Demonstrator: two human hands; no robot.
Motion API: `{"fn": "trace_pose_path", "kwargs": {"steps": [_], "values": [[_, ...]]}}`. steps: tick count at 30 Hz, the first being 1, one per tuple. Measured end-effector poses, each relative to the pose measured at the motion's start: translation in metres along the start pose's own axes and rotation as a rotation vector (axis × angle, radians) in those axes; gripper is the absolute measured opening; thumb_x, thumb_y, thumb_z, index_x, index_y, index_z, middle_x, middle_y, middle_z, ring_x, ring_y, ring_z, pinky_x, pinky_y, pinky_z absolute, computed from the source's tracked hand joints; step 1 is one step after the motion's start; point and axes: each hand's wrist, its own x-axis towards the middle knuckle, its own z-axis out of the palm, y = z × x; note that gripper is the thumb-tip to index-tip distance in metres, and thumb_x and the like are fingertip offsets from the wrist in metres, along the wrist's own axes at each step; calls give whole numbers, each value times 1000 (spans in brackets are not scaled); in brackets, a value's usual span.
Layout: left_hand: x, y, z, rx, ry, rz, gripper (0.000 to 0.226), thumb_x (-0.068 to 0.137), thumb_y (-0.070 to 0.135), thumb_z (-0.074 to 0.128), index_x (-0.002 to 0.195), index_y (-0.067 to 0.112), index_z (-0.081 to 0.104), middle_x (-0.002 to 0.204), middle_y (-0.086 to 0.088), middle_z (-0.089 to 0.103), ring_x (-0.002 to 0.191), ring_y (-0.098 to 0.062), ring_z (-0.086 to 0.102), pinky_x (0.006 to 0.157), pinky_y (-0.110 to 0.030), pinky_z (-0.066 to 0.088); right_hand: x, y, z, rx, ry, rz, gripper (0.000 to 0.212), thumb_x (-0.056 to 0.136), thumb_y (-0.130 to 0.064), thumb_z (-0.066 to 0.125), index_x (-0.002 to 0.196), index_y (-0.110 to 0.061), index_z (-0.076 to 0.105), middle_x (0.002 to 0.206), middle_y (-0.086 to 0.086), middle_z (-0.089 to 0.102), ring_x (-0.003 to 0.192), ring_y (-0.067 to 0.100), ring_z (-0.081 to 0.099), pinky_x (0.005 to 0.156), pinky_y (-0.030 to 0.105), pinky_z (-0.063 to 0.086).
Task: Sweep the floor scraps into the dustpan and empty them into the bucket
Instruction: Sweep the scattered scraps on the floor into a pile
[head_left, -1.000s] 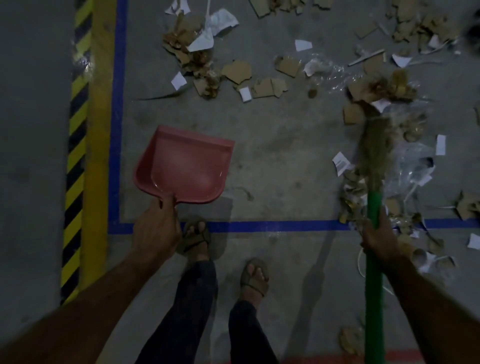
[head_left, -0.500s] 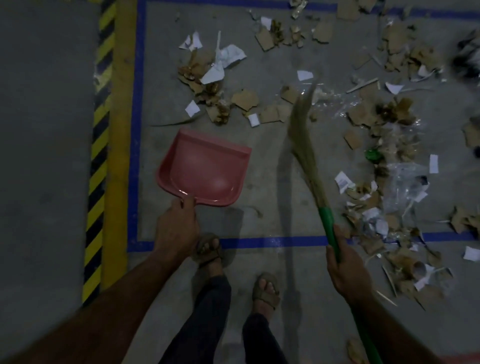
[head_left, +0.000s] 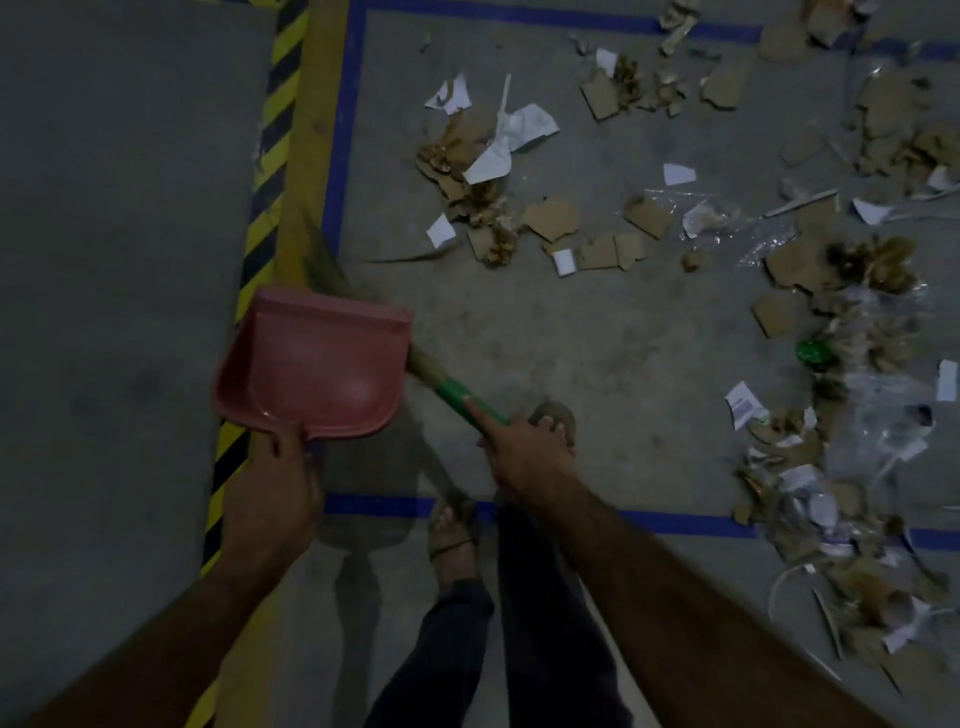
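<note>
pink dustpan (head_left: 311, 364) in left grip (head_left: 270, 493) — right grip (head_left: 524, 457) closed round green broom (head_left: 457, 397).

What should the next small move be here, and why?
Probably lower the pink dustpan to the floor near the scraps. The left hand holds it raised and empty, its shadow lying on the concrete below. The right hand grips the broom, whose bristles pass behind the pan, away from the cardboard and paper scraps, which lie unswept ahead.
</note>
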Motion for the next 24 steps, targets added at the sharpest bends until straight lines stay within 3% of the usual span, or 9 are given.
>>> {"fn": "trace_pose_path", "kwargs": {"steps": [3, 6, 11, 14, 18, 20, 22, 24], "values": [[18, -6, 2, -40, -1, -22, 37, 93, 10, 53, 128, 7, 42, 95, -21, 50, 65, -39, 52, 48, -44, 41, 37, -12, -13, 9, -78, -30, 58, 107, -34, 36, 154, -49, 6, 124, 19, 51, 100, 43, 58, 71, 43, 35], [38, 4, 6, -23, 13, -5, 33, 92, 8, 54, 123, 6, 43, 90, -19, 48, 62, -36, 50, 46, -41, 37, 77, 6, -10, 143, -85, 34, 61, 106, -37, 37, 154, -49, 3, 125, 21, 53, 100, 41, 59, 73, 42, 38], [81, 50, 10, 59, 59, 148, 42, 95, 23, 37, 130, 4, 47, 90, -19, 46, 58, -32, 46, 48, -35, 28, 100, 73, -15, 574, 66, 317, 64, 100, -50, 37, 156, -43, 8, 119, 13, 61, 100, 34, 61, 89, 39, 48], [108, 85, 7, 47, 26, 181, 42, 93, 22, 40, 130, 3, 49, 87, -18, 47, 54, -31, 44, 46, -32, 24, 89, 137, -16, 620, 71, 490, 64, 102, -45, 40, 158, -39, 9, 123, 19, 62, 103, 38, 63, 89, 41, 51], [137, 134, -5, 3, 35, 245, 42, 95, 22, 44, 133, 5, 46, 96, -23, 53, 51, -28, 38, 47, -29, 21, 61, 219, -19, 647, 95, 579, 62, 102, -46, 41, 157, -40, 12, 109, 16, 67, 86, 32, 67, 81, 46, 56], [151, 156, -10, -51, 49, 283, 42, 94, 17, 46, 135, 5, 44, 97, -23, 52, 53, -24, 31, 47, -30, 26, 48, 252, -26, 684, 112, 631, 62, 104, -41, 41, 158, -34, 12, 104, 14, 65, 76, 25, 64, 69, 37, 52], [163, 174, -14, -54, 42, 300, 44, 94, 11, 53, 137, 6, 44, 101, -24, 52, 52, -30, 40, 46, -32, 31, 38, 278, -33, 708, 148, 688, 60, 104, -40, 41, 157, -35, 12, 100, 15, 65, 69, 26, 64, 60, 33, 50], [173, 189, -18, -25, 24, 313, 45, 93, 11, 57, 136, 10, 44, 95, -22, 54, 55, -36, 48, 47, -33, 32, 34, 302, -36, 782, 199, 759, 59, 102, -44, 42, 154, -41, 13, 106, 18, 63, 67, 31, 65, 58, 40, 55]]}}
